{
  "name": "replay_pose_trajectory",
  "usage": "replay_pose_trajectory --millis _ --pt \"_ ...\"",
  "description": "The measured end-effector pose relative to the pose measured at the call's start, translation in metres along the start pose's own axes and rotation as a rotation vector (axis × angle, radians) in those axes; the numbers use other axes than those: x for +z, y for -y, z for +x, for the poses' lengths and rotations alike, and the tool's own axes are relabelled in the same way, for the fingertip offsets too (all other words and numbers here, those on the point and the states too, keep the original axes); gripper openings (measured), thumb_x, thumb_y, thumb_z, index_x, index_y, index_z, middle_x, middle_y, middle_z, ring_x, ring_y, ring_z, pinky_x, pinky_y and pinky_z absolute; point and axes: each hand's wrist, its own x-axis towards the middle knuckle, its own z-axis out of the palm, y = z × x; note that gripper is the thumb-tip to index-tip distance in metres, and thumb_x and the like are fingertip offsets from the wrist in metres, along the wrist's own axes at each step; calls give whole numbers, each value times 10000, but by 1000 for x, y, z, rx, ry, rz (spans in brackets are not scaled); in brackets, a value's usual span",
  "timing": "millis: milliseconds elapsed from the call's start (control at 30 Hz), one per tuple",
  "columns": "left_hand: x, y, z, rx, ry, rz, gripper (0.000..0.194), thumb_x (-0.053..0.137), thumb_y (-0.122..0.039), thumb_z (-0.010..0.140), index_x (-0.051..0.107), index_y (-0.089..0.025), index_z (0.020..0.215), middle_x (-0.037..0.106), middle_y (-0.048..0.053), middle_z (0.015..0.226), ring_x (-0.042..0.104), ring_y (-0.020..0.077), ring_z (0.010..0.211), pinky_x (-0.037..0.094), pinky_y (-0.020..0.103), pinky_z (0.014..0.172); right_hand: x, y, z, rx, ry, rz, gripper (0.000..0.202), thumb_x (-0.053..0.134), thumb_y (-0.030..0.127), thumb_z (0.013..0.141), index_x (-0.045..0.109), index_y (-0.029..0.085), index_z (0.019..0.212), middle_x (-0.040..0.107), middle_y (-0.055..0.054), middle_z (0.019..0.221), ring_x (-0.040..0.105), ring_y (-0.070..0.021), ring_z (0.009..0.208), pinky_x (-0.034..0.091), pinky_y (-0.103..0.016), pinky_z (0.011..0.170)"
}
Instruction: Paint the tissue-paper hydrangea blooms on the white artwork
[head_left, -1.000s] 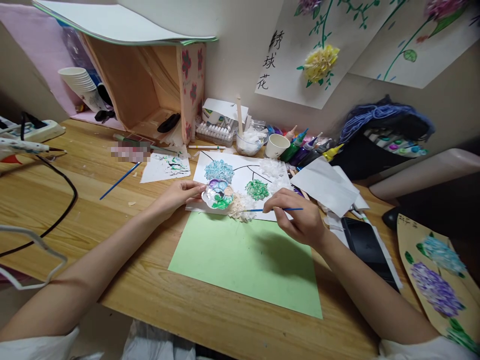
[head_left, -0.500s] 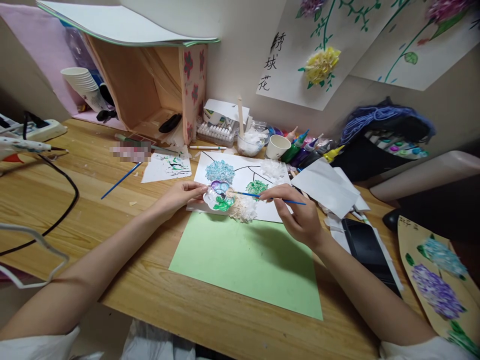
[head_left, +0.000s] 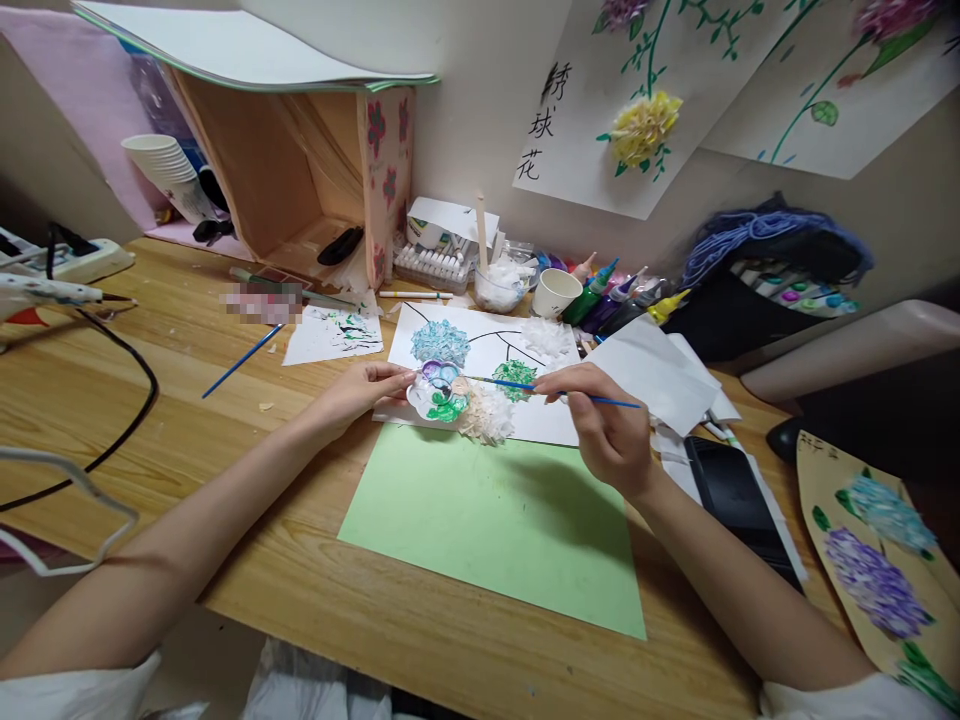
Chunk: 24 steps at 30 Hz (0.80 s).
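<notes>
My left hand [head_left: 373, 388] pinches the edge of a small flower-shaped paint palette [head_left: 421, 403] with purple, green and dark paint in its wells. In my right hand [head_left: 604, 425] is a blue-handled paintbrush [head_left: 517, 386], its tip close to the palette's right edge. Beneath both lies a white sheet [head_left: 420, 318] with black branch lines. On it are a blue textured flower [head_left: 440, 343], a green one [head_left: 514, 379], a white one [head_left: 547, 338] and a cream one [head_left: 489, 418], partly behind the palette. A light green sheet [head_left: 487, 530] extends toward me.
A second brush [head_left: 241, 362] and a paint-smeared paper [head_left: 334, 335] lie to the left, near a glue gun [head_left: 49, 295]. Behind stand a paper cup [head_left: 556, 293], a bowl of white scraps [head_left: 501, 287] and paint bottles [head_left: 596, 290]. A phone [head_left: 739, 505] lies right.
My right hand has moved a little to the right with the paintbrush, drawing its tip back from over the palette. My left hand and the palette stay in place.
</notes>
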Motion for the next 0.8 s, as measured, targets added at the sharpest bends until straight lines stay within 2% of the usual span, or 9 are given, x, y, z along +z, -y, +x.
replay_pose_trajectory --millis 100,167,300,500,700,800 --pt "-1 0 0 14 -4 -2 407 836 -477 570 742 -158 805 733 33 774 624 136 700 502 253 736 -2 -1 -3 61 -115 90 257 391 222 961 634 204 879 662 -43 770 612 -161 686 475 -315 619" --pt "-1 0 0 21 -16 4 416 834 -485 569 737 -155 803 729 35 769 625 142 700 505 266 742 -3 -2 -5 81 -137 132 275 385 232 964 620 200 825 627 -25 694 588 -145 610 452 -300 567" --pt "-2 0 0 20 -26 7 427 835 -480 567 732 -145 811 725 42 777 631 147 708 502 279 753 -2 -2 -5 60 -40 101 262 394 227 953 603 195 799 624 -31 670 581 -154 611 455 -305 564" --pt "-1 0 0 17 -20 -11 396 838 -468 562 737 -158 787 723 34 758 627 145 690 497 273 740 1 4 1 -98 115 -5 226 381 158 933 571 194 817 618 -41 658 568 -152 601 478 -303 560" --pt "-1 0 0 15 -17 -24 390 845 -463 558 741 -162 783 724 26 757 624 132 685 498 267 759 0 7 3 -193 101 -21 202 378 129 915 555 188 837 616 -51 647 557 -155 594 475 -295 547" --pt "-2 0 1 14 -13 -25 378 841 -458 570 741 -163 783 727 26 763 627 134 693 499 271 772 1 8 2 -224 137 -19 179 393 117 903 547 189 845 617 -49 649 550 -154 591 472 -288 543"
